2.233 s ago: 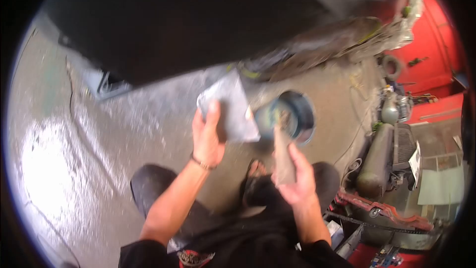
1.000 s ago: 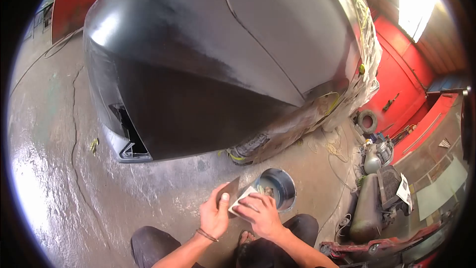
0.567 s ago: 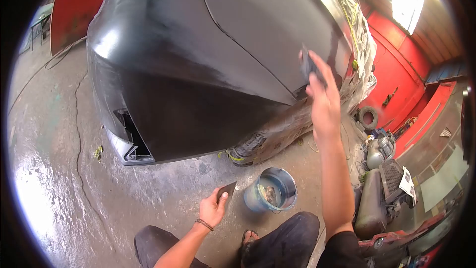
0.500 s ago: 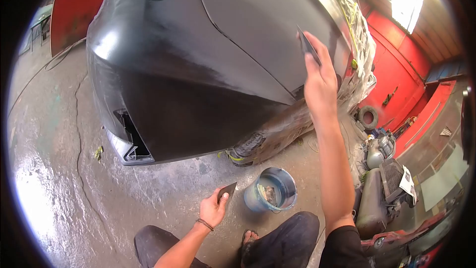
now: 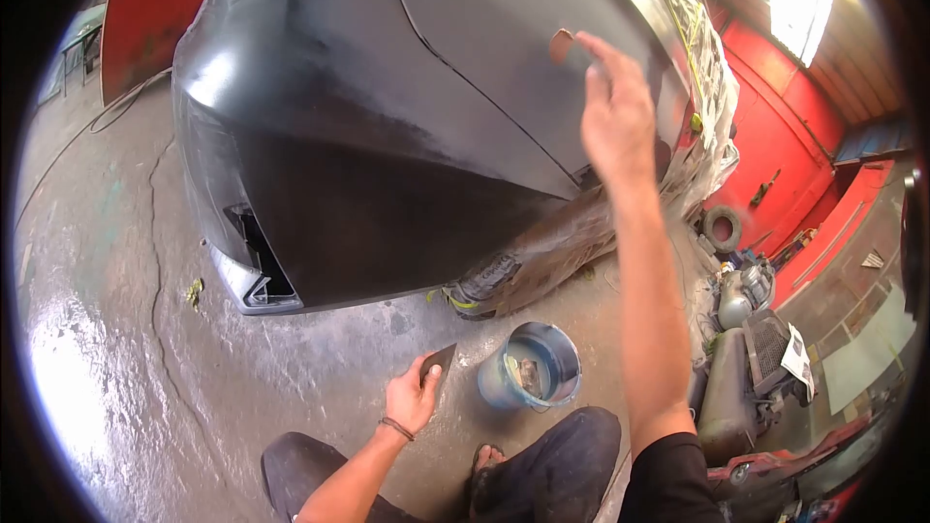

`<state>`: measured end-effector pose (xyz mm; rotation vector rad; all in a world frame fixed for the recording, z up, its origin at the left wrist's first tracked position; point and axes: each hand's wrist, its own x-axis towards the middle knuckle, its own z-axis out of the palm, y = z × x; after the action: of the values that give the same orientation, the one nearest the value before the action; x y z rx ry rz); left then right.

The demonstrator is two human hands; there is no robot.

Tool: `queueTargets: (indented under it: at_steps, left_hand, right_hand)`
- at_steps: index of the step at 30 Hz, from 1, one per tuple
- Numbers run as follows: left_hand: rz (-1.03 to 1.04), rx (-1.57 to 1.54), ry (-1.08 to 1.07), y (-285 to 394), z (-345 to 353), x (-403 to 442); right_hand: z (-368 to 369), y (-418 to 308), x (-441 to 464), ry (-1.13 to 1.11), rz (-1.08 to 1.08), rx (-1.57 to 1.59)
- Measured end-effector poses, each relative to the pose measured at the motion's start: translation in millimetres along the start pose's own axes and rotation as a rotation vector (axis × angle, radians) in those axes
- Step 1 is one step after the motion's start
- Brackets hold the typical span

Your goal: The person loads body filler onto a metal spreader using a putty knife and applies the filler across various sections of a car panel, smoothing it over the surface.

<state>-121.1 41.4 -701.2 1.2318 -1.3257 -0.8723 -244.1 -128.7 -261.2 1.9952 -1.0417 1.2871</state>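
My left hand [image 5: 412, 401] is low, left of the bucket, its thumb pressing a thin dark sheet [image 5: 439, 362] against the fingers. My right hand [image 5: 618, 114] is raised in front of the grey car panel [image 5: 504, 48]. A small reddish-brown piece [image 5: 560, 45] shows at its fingertips, slightly blurred; the fingers partly hide how it is held. The panel is dull grey above and darker below, with a seam running across it. A blue bucket [image 5: 492, 383] stands on the floor between my knees and the car, with liquid and a lump inside.
Plastic wrapping [image 5: 572, 250] covers the wheel area. To the right lie a tyre [image 5: 722, 229], a compressor [image 5: 744, 296] and a long tank [image 5: 727, 397] near a red wall [image 5: 775, 126]. A crack and a small leafy scrap [image 5: 195, 292] mark the wet floor on the left.
The sheet and the small piece were together near the bucket; my right hand has since risen to the panel, and most recently slid slightly up and left. My left hand has stayed low with its sheet.
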Motion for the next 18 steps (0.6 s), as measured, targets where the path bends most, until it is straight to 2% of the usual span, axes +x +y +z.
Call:
queueTargets:
  at_steps: [3,7,10,14,18]
  left_hand:
    - [0.007,-0.004,0.003,-0.6,0.5,0.2]
    - [0.004,-0.018,-0.01,1.2,0.8,2.7]
    - [-0.006,0.0,-0.02,-2.1,0.3,2.1]
    - [-0.023,0.018,-0.034,-4.6,-0.4,4.4]
    - [0.007,0.031,-0.022,-8.6,-0.1,5.8]
  right_hand:
    - [-0.9,2.2,23.3,-0.059,0.078,0.002]
    - [-4.5,-15.1,-22.3,-0.154,0.035,-0.082]
    - [-4.9,-5.3,-8.2,-0.042,-0.005,-0.029]
    - [7.5,-6.4,3.8,-0.003,0.048,-0.095]
    - [22.6,-11.9,-61.5,-0.023,-0.062,-0.178]
